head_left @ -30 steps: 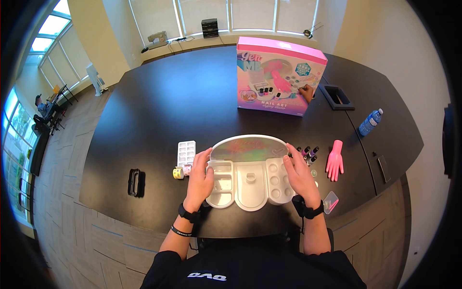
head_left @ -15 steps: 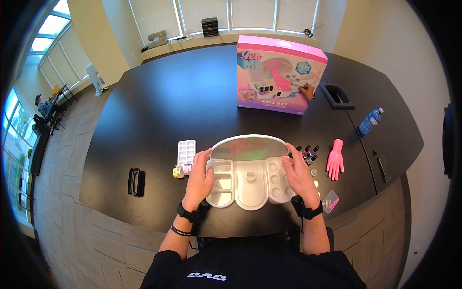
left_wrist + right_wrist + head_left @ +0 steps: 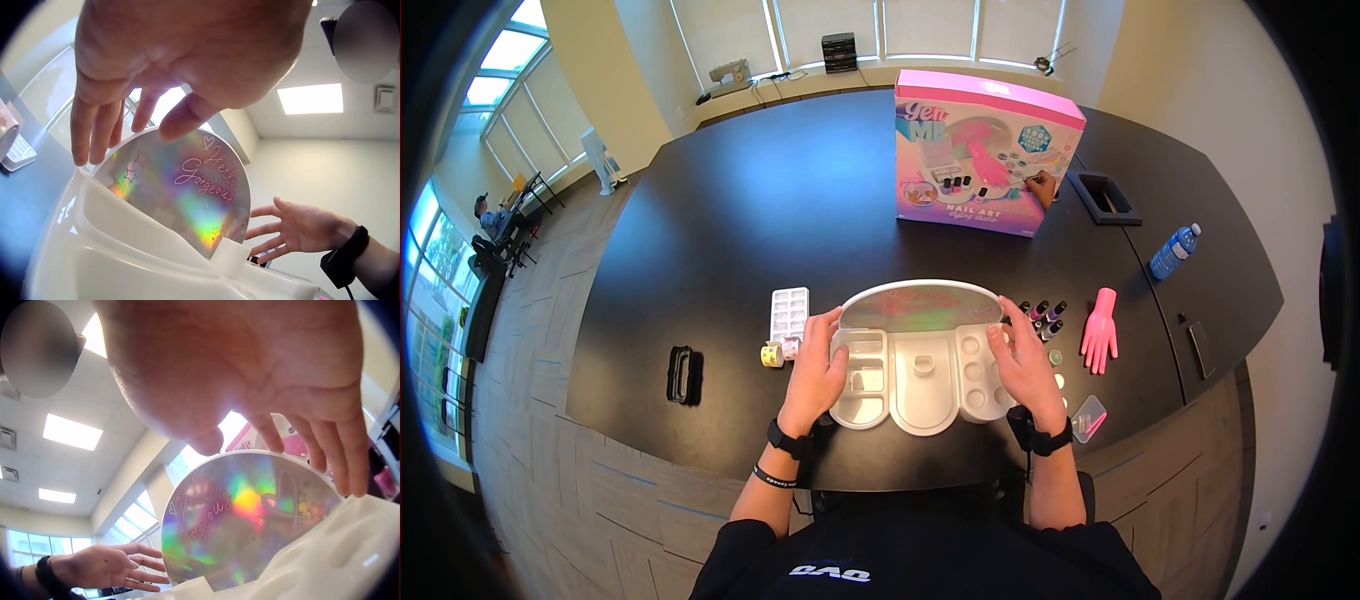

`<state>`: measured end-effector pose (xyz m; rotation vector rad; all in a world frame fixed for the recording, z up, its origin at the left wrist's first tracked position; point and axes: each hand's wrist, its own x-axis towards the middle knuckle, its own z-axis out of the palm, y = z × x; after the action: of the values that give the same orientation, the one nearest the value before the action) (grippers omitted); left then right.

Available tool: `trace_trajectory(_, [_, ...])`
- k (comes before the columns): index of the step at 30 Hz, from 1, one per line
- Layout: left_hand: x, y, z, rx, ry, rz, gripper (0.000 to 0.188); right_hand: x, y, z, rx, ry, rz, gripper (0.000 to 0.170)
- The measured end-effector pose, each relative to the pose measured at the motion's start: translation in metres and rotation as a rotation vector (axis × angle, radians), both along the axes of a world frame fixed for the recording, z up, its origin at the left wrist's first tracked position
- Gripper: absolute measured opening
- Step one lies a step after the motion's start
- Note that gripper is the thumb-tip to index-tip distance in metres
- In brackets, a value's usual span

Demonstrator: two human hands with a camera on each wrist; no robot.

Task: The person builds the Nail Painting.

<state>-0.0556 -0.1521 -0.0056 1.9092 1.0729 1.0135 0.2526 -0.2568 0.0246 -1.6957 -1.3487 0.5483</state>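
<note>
A white plastic nail art station [image 3: 924, 405] lies on the dark table in front of me, with divided compartments on the left and round wells on the right. At its back stands a rounded holographic panel [image 3: 187, 187] lettered "Hello Gorgeous". My left hand [image 3: 811, 378] is at the station's left side, fingers extended toward the back corner and fingertips right at the rim. On the opposite side, my right hand [image 3: 1030, 375] mirrors it, its fingers reaching down to the edge by the wells in the right wrist view. Neither hand's fingers curl round anything.
Several nail polish bottles [image 3: 1054, 312] and a pink model hand [image 3: 1102, 335] are to the right, with a small clear case [image 3: 1088, 420] nearer. Tape rolls [image 3: 772, 354] and a white mould tray [image 3: 789, 315] sit left. Behind stand a pink box [image 3: 985, 160] and a water bottle [image 3: 1175, 252].
</note>
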Motion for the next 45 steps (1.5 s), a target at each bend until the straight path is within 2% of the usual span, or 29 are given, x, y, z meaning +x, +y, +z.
trace_trajectory(9, [-0.001,-0.004,-0.001,-0.007,0.050,-0.005,0.052,0.000,0.001,-0.007,0.004,-0.005,0.014,0.061])
trace_trajectory(26, [-0.005,0.000,-0.008,-0.034,-0.020,-0.037,0.052,0.000,-0.001,-0.004,-0.010,0.037,0.010,0.063])
trace_trajectory(32, [-0.007,0.000,-0.002,-0.090,0.007,-0.031,0.053,0.008,-0.002,-0.003,0.000,0.001,0.011,0.069])
trace_trajectory(36, [-0.008,-0.005,0.005,-0.085,-0.015,-0.008,0.054,0.026,-0.006,0.005,0.033,-0.034,-0.095,0.068])
trace_trajectory(40, [-0.013,-0.012,0.013,0.061,0.100,0.044,0.057,0.057,-0.015,0.015,0.123,0.012,-0.231,0.054])
trace_trajectory(45, [-0.019,-0.024,0.027,0.094,0.146,0.059,0.059,0.121,-0.035,0.010,0.083,-0.116,-0.376,0.049])
